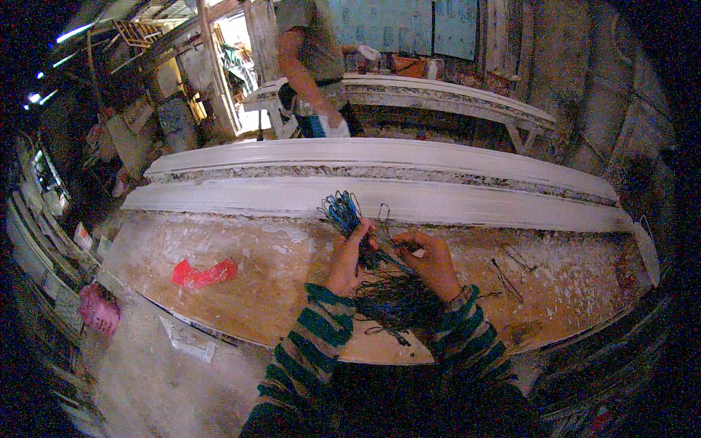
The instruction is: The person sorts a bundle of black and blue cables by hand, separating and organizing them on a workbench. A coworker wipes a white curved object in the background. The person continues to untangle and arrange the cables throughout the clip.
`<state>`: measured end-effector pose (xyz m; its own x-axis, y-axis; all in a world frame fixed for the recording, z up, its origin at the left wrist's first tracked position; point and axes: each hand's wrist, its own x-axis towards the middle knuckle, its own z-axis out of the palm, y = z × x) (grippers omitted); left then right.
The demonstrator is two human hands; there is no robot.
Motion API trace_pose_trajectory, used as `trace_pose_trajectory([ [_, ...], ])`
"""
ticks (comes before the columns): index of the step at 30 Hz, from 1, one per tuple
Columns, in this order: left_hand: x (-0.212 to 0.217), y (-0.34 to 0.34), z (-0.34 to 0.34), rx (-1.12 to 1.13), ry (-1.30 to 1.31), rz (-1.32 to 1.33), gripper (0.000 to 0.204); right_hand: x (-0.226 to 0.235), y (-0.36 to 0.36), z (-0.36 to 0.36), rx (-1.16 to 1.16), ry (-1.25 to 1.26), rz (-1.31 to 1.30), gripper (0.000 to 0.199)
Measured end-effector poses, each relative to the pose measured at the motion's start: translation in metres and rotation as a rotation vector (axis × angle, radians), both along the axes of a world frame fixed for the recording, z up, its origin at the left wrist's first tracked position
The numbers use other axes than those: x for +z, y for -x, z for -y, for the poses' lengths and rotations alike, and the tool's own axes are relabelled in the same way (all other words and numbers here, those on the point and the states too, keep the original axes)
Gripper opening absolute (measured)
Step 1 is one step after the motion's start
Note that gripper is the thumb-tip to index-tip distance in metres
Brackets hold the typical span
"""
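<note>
My left hand [349, 254] is closed around a bundle of thin dark looped cords [341, 209], whose bent loop ends fan out above the fist with a bluish tint. Close by on the right, my right hand [432, 261] has its fingers pinched together at a strand that runs toward the bundle. One thin loop [384, 212] stands up between the two hands. Below them a tangled pile of similar dark cords [394, 301] lies on the wooden worktable [270, 306]. A few separate looped cords [506, 283] rest on the table right of my right hand.
Two long white mouldings [241, 196] lie across the far side of the table. A red scrap [204, 272] lies at the left, and a pink bundle [99, 309] sits beyond the table's left end. Behind, a person [310, 73] holding a white cloth stands before another white-topped bench [445, 95].
</note>
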<state>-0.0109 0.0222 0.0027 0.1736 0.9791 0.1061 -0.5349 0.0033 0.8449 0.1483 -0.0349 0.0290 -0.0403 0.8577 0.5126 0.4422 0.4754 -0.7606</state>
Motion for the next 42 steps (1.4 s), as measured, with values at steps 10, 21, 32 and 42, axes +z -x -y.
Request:
trace_pose_trajectory([
  [10, 0.009, 0.004, 0.004, -0.006, 0.043, 0.087, 0.024, -0.006, -0.006, -0.005, -0.187, -0.063, -0.020, 0.018],
  [21, 0.005, -0.008, 0.014, -0.154, -0.034, 0.000, 0.025, 0.003, 0.008, 0.006, 0.082, -0.024, -0.122, 0.019],
  [32, -0.003, -0.006, 0.006, -0.193, 0.122, 0.039, 0.029, 0.002, 0.010, 0.010, 0.069, 0.117, -0.075, 0.017],
  [42, 0.004, 0.011, -0.008, -0.088, 0.029, 0.306, 0.025, -0.011, -0.013, -0.009, -0.191, 0.099, 0.235, 0.012],
])
